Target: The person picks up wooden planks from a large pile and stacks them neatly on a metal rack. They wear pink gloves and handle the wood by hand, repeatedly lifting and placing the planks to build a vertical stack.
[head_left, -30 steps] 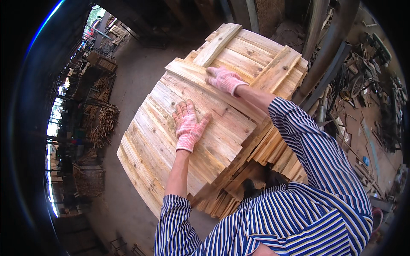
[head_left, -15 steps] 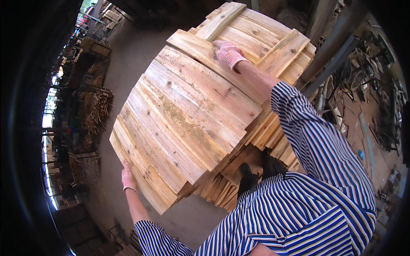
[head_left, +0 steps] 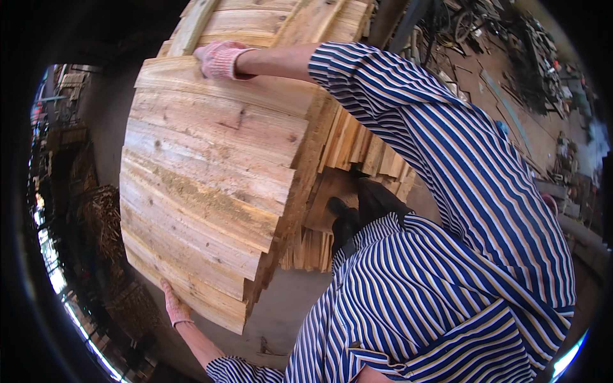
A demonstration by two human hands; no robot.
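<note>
A wide row of rough, knotty wooden boards (head_left: 211,159) lies side by side in front of me, several layers deep at its stepped right end. Sawdust is scattered over the middle boards. My right hand (head_left: 220,59), in a pink-and-white knit glove, is closed on the far edge of the row. Beside it is a crosswise batten (head_left: 196,25) on more boards behind. At the near left edge my left hand (head_left: 174,305), gloved alike, grips the outermost board; its fingers under the edge are hidden. The row lies between both hands.
More stacked wooden pieces (head_left: 357,147) stand below the boards, near my dark-clad legs (head_left: 370,201). A heap of thin sticks (head_left: 102,214) lies on the left. Metal posts (head_left: 408,25) and scattered scrap (head_left: 543,70) are at the upper right.
In the view, the boards and my right hand have shifted left and the row now lies more level. My left hand sits lower, and both hands keep their places on the boards.
</note>
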